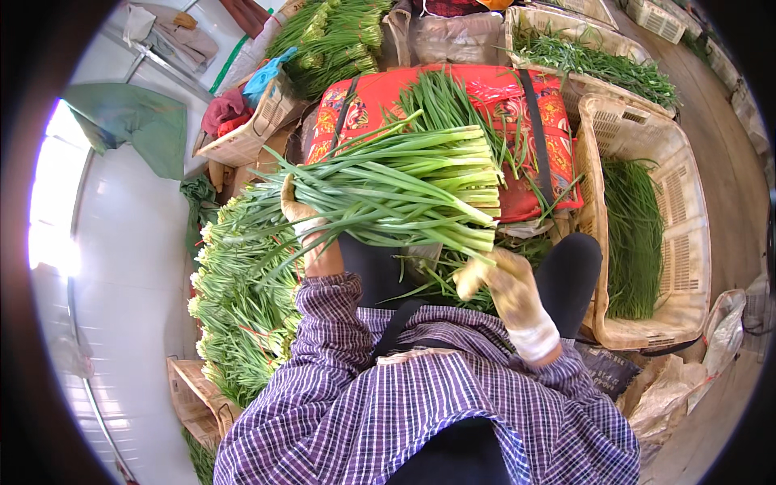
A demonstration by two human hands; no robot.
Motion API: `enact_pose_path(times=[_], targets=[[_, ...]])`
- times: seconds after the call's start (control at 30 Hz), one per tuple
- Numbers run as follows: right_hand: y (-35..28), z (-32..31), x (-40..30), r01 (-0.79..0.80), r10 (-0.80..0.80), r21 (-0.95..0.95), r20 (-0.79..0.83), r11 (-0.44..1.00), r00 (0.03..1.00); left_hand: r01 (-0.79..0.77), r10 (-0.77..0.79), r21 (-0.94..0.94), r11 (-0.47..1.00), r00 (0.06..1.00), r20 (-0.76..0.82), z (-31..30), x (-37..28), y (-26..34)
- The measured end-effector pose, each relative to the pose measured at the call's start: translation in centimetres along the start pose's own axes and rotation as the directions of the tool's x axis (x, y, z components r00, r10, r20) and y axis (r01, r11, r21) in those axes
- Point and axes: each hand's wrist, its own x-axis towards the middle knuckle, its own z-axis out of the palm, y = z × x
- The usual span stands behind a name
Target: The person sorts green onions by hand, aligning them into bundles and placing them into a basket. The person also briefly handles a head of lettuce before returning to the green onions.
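A large bunch of garlic chives (412,182) lies sideways before me, its pale cut ends to the right and its leaves to the left. My left hand (301,212), in a light work glove, grips it from underneath at the leafy end. Just below the cut ends is my right hand (506,288), in a stained glove and blurred. Its fingers look apart, with nothing visible in them; whether a fingertip touches the lowest stalk is unclear. More loose chives (439,100) rest behind the bunch on a red patterned padded surface (376,91) with dark straps.
Tied chive bundles (248,303) are stacked at my left, others (339,36) at the back. A deep plastic crate (685,254) on the right holds loose chives (630,242). Behind it stands another crate (515,36) of greens. A small crate (233,148) with cloths stands back left.
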Motion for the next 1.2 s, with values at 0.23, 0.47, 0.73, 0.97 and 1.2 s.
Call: enact_pose_path(times=[0.23, 0.47, 0.73, 0.97, 1.2], targets=[[-3.5, -3.3, -0.6, -0.128, -0.002, -0.482, -0.259, 0.867, 0.966, 0.239, -0.200, -0.215, 0.947, 0.961, 0.190, 1.3, -1.3, 0.6], [-7.6, -1.8, 2.5, 0.204, -0.445, -0.782, -0.103, 0.589, 0.889, 0.275, -0.166, -0.280, 0.920, 0.919, 0.357, 2.8, -2.3, -0.3], [-3.1, -1.7, 4.8, 0.152, -0.573, -0.979, 0.047, 0.137, 0.818, 0.308, -0.078, -0.339, 0.889, 0.831, 0.551, 7.3, -5.6, -1.0], [-1.1, -0.7, 4.4, 0.071, -0.468, -0.870, -0.192, 0.488, 0.863, 0.293, -0.042, -0.355, 0.888, 0.820, 0.570, 7.4, -5.8, -1.5], [-1.3, -0.8, 3.9, 0.223, -0.553, -0.943, 0.052, 0.248, 0.832, 0.280, -0.001, -0.471, 0.837, 0.860, 0.511, 6.4, -5.2, -1.1]])
